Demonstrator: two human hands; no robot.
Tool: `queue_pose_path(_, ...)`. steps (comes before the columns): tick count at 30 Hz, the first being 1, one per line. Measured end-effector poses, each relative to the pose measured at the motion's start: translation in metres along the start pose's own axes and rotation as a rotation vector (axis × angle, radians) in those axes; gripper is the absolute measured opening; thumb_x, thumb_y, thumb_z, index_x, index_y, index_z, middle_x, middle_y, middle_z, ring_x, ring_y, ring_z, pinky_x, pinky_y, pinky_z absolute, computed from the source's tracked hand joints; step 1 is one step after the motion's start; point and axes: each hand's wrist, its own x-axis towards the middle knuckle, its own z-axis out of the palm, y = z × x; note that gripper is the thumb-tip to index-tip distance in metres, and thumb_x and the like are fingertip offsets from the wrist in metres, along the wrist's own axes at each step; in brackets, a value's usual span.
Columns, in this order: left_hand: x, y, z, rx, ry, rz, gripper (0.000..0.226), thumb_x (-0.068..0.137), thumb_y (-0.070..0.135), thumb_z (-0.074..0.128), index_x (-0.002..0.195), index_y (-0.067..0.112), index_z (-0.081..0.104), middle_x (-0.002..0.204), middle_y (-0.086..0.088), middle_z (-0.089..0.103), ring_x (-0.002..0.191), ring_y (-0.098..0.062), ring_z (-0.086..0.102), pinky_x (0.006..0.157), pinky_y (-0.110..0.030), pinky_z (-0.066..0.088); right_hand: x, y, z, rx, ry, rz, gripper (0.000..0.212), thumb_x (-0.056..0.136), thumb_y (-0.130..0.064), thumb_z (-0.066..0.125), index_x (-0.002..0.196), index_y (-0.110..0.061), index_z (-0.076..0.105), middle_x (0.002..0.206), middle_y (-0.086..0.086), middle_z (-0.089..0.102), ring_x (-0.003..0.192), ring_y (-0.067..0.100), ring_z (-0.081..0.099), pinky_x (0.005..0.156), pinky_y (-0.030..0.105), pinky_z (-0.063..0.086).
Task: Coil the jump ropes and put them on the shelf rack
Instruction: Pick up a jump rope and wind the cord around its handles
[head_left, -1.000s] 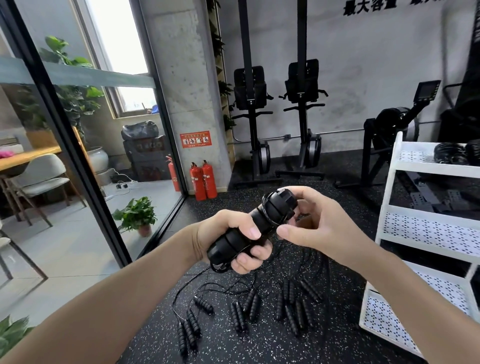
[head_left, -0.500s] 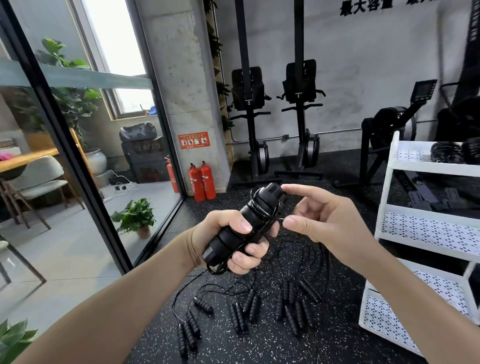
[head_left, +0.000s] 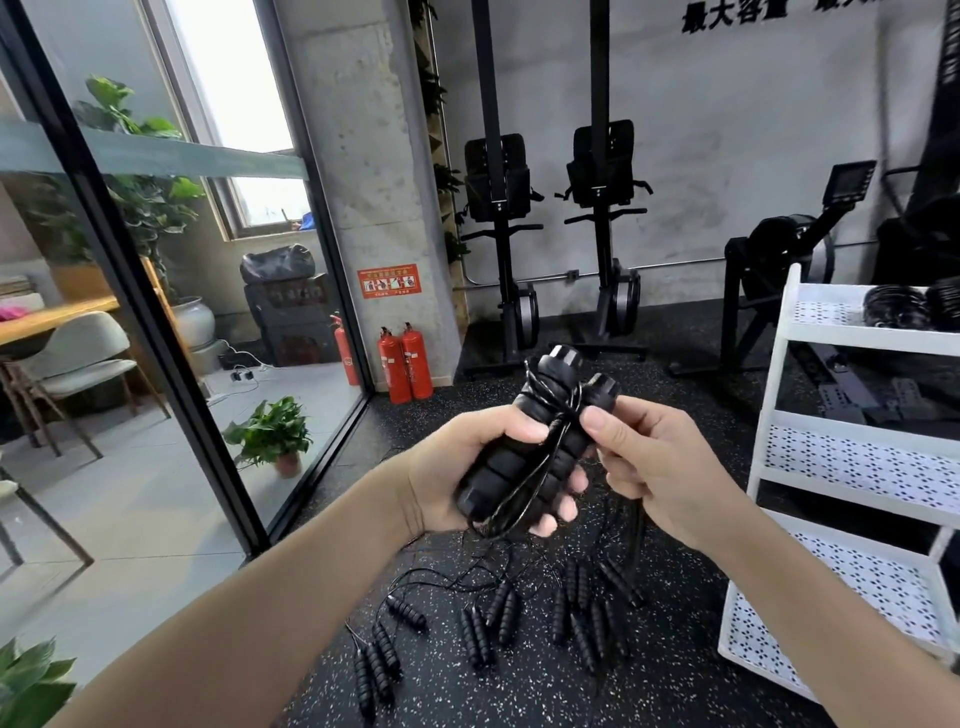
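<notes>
My left hand (head_left: 467, 467) grips the two black ribbed handles of a jump rope (head_left: 524, 447), held together and tilted up to the right, with thin black cord looped around them. My right hand (head_left: 654, 467) pinches the cord against the handles near their upper ends. Loose cord hangs below my hands. Several more black jump ropes (head_left: 519, 623) lie on the speckled floor beneath, their cords tangled. The white perforated shelf rack (head_left: 852, 457) stands at the right, with dark coiled ropes (head_left: 914, 306) on its top shelf.
A glass wall with a black frame (head_left: 156, 322) runs along the left. Two red fire extinguishers (head_left: 405, 364) stand by the concrete pillar. Black rowing machines (head_left: 550, 249) stand upright at the back wall, another machine (head_left: 795, 249) behind the rack. A potted plant (head_left: 272, 436) sits beyond the glass.
My right hand has come round from the handles' top ends to pinch the cord at their side. The handles have tilted more upright, and more cord is looped around them.
</notes>
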Motion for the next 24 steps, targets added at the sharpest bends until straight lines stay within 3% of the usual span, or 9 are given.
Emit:
queue_pose_path(3, -0.001, 0.012, 0.005, 0.455, 0.397, 0.098, 0.041, 0.092, 0.022, 0.072, 0.126, 0.010, 0.054, 0.111, -0.014, 0.067, 0.092, -0.033, 0.071, 0.085, -0.048, 0.061, 0.000, 0.001, -0.002, -0.023, 0.133, 0.001, 0.042, 0.078, -0.033, 0.079, 0.082, 0.003, 0.058, 0.056, 0.002, 0.029, 0.043, 0.010, 0.023, 0.040, 0.021, 0.020)
queue_pose_path(5, 0.001, 0.011, 0.018, 0.924, 0.706, 0.128, 0.058, 0.077, 0.043, 0.086, 0.123, 0.027, 0.055, 0.104, 0.004, 0.072, 0.092, -0.020, 0.072, 0.088, -0.048, 0.060, 0.001, 0.002, 0.000, -0.034, 0.204, -0.013, 0.044, 0.082, -0.031, 0.074, 0.078, 0.006, 0.050, 0.053, 0.001, 0.030, 0.043, 0.011, 0.023, 0.041, 0.023, 0.021)
queue_pose_path(7, 0.008, 0.000, 0.033, 1.350, 0.981, 0.133, 0.078, 0.066, 0.060, 0.083, 0.129, 0.040, 0.042, 0.105, 0.014, 0.066, 0.093, -0.012, 0.066, 0.084, -0.042, 0.057, 0.001, 0.004, 0.006, -0.038, 0.269, -0.033, 0.045, 0.082, -0.032, 0.075, 0.067, -0.004, 0.043, 0.049, -0.001, 0.032, 0.041, 0.011, 0.024, 0.041, 0.024, 0.020)
queue_pose_path(10, 0.020, -0.018, 0.035, 1.750, 1.183, 0.189, 0.091, 0.078, 0.052, 0.075, 0.148, 0.034, 0.020, 0.125, 0.006, 0.048, 0.112, -0.020, 0.054, 0.080, -0.040, 0.052, 0.002, 0.008, 0.017, 0.002, 0.345, -0.034, 0.046, 0.084, -0.029, 0.075, 0.062, -0.014, 0.038, 0.047, -0.003, 0.033, 0.040, 0.010, 0.024, 0.040, 0.023, 0.021)
queue_pose_path(12, 0.023, -0.021, 0.025, 1.790, 1.196, 0.241, 0.090, 0.085, 0.042, 0.070, 0.154, 0.031, 0.015, 0.128, 0.002, 0.044, 0.116, -0.023, 0.049, 0.079, -0.038, 0.050, 0.001, 0.010, 0.022, -0.002, 0.372, -0.043, 0.046, 0.089, -0.025, 0.074, 0.063, -0.013, 0.038, 0.046, -0.004, 0.034, 0.039, 0.011, 0.025, 0.039, 0.023, 0.022)
queue_pose_path(15, 0.023, -0.019, 0.021, 1.648, 1.195, 0.273, 0.088, 0.082, 0.035, 0.070, 0.154, 0.034, 0.019, 0.122, 0.005, 0.054, 0.111, -0.023, 0.055, 0.082, -0.038, 0.049, -0.002, 0.009, 0.022, 0.014, 0.339, -0.046, 0.040, 0.091, -0.028, 0.071, 0.071, -0.008, 0.044, 0.051, 0.001, 0.043, 0.040, 0.011, 0.027, 0.040, 0.023, 0.021)
queue_pose_path(18, 0.022, -0.013, 0.018, 1.355, 1.240, 0.275, 0.068, 0.073, 0.031, 0.075, 0.128, 0.034, 0.034, 0.103, 0.010, 0.064, 0.093, -0.025, 0.066, 0.081, -0.041, 0.054, -0.009, 0.014, 0.017, -0.054, 0.225, -0.033, 0.034, 0.090, -0.036, 0.065, 0.084, -0.003, 0.064, 0.061, 0.007, 0.053, 0.043, 0.011, 0.031, 0.042, 0.023, 0.022)
queue_pose_path(21, 0.019, -0.001, 0.009, 1.220, 1.153, 0.289, 0.061, 0.066, 0.028, 0.080, 0.112, 0.034, 0.040, 0.093, 0.013, 0.065, 0.080, -0.014, 0.066, 0.074, -0.038, 0.058, -0.017, 0.030, 0.016, -0.103, 0.083, 0.002, 0.040, 0.095, -0.039, 0.054, 0.090, -0.004, 0.071, 0.059, 0.006, 0.043, 0.047, 0.012, 0.028, 0.045, 0.028, 0.018)
queue_pose_path(24, 0.016, 0.002, 0.006, 1.159, 1.022, 0.320, 0.058, 0.064, 0.021, 0.083, 0.109, 0.034, 0.050, 0.089, 0.012, 0.068, 0.069, -0.002, 0.061, 0.062, -0.021, 0.048, -0.016, 0.042, 0.010, -0.079, -0.061, 0.076, 0.044, 0.098, -0.042, 0.045, 0.092, -0.004, 0.066, 0.065, 0.003, 0.030, 0.053, 0.014, 0.020, 0.049, 0.029, 0.015)
